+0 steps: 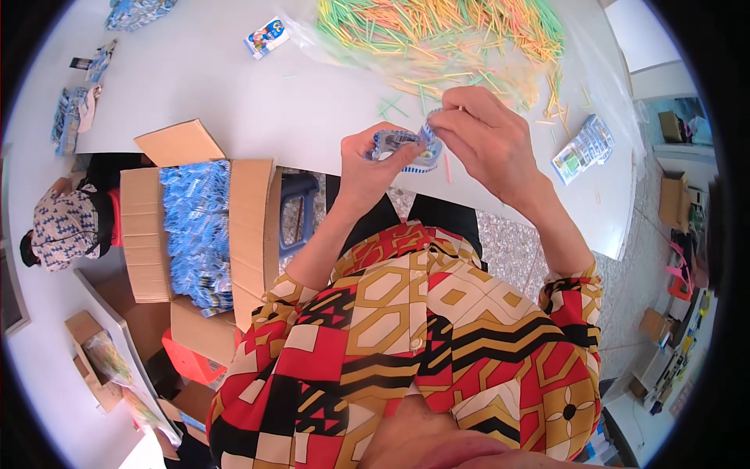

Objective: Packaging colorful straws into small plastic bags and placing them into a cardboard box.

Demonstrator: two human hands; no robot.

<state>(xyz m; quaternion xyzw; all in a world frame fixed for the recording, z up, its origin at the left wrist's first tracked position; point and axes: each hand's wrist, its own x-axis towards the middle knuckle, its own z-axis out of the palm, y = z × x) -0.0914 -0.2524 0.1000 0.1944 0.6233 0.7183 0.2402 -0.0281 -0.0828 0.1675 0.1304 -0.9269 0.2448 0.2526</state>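
My left hand (364, 170) grips a small blue-and-white plastic packet (426, 162) just above the near edge of the table. Its mouth gapes, and something dark shows inside that I cannot make out. With fingertips pinched together, my right hand (494, 147) holds the packet's upper edge. Whether a straw is in those fingers is hidden. One pink straw (448, 167) lies on the table beneath my right hand. Beyond both hands, a large heap of green, yellow and orange straws (449, 35) spreads over clear plastic sheeting. Another blue-and-white packet (584, 148) rests to the right.
An open cardboard box (144, 250) full of blue packets (195, 230) stands left of me, beside a blue stool (298, 205). A single packet (266, 37) lies at the far left of the straws. Bundled packets (72, 117) and another person (69, 217) are farther left.
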